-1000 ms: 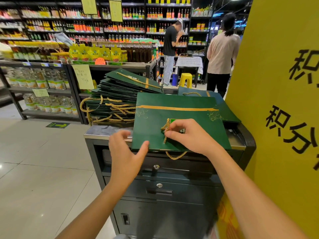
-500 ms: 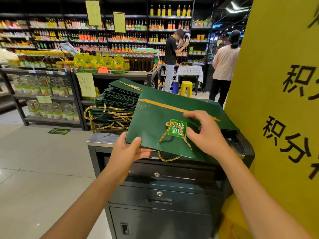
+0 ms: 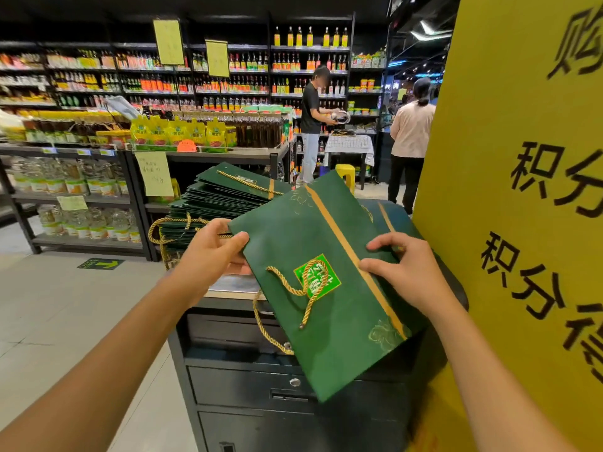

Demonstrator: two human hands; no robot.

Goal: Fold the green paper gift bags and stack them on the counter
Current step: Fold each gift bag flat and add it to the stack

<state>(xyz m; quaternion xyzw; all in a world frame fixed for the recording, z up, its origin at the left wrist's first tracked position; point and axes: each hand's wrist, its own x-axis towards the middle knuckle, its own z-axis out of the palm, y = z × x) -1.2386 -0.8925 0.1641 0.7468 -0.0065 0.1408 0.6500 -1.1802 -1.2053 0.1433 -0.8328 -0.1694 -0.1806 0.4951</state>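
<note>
Now the left hand pinches the green bag at its nine o'clock edge, thumb on top and fingers below; the right hand grips the three o'clock edge, fingers curled round it near the gold stripe; so both hands are grasping the same bag. The bag is pressed flat and is held in the air, tilted, above the front edge of the counter; it rests on no pile; its rope handles hang loose toward six o'clock, one lying across the printed label.

At ten o'clock from the bag stands a tall stack of flat green bags on the counter, many gold handles hanging at its near side; at one o'clock, just behind the right hand, lies a lower pile, partly hidden. At three o'clock rises a big yellow board; far at twelve o'clock are shop shelves and two people.

I judge the task well advanced: many bags are already folded and stacked; this one looks folded and waits only to be laid on a pile. Open bags I do not see; how many remain, I cannot tell.
</note>
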